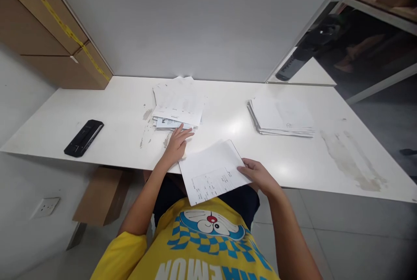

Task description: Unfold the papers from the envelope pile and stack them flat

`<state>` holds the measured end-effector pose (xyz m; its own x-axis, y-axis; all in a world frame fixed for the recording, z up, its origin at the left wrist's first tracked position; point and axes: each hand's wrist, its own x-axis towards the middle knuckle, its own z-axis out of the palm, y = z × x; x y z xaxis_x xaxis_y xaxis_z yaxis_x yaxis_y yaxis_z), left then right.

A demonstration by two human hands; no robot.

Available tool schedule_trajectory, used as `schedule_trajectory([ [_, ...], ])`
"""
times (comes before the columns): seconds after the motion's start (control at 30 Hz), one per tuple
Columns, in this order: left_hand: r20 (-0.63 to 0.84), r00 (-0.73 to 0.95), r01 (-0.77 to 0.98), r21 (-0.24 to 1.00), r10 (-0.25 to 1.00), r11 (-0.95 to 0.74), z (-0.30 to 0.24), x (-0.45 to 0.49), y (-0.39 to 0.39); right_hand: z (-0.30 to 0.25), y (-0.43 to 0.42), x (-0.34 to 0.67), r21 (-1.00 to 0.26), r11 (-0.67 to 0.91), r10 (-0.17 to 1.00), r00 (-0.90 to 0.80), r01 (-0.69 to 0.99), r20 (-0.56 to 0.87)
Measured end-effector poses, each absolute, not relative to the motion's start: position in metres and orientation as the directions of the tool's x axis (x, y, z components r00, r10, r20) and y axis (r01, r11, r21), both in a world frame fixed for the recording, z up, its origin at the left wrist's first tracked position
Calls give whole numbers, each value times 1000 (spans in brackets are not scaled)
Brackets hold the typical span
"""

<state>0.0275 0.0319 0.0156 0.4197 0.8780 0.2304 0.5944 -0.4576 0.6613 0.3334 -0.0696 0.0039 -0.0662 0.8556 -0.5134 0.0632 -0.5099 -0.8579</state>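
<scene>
My right hand (258, 175) grips the right edge of a printed sheet of paper (211, 171), thumb on top. The sheet lies tilted over the front edge of the table, above my lap; whether it is one sheet or several I cannot tell. My left hand (177, 144) has its fingers stretched out and apart at the near edge of an untidy paper stack (179, 101). A blue-tinted printed sheet (166, 123) sticks out below the top papers there. To the right lies a neater paper stack (282, 117), touched by neither hand.
On the white table (224, 97) a black device (84, 138) lies at the left. Cardboard boxes (48, 32) with yellow tape stand at the back left, and another cardboard box (100, 193) is under the table. A grey panel (195, 19) rises along the back edge.
</scene>
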Motion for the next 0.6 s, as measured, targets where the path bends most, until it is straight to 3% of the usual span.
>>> schedule_trajectory([
  [0.2,272,436,574,651,858,-497,10,26,31,8,-72,331,-861,-504,863,8,64,-504],
  [0.47,228,472,715,467,852,-521,11,29,17,14,-72,319,-860,-507,858,61,-63,-510],
  [0.6,264,376,689,561,888,-458,11,28,14,3,-71,323,-885,-465,885,40,-15,-465],
])
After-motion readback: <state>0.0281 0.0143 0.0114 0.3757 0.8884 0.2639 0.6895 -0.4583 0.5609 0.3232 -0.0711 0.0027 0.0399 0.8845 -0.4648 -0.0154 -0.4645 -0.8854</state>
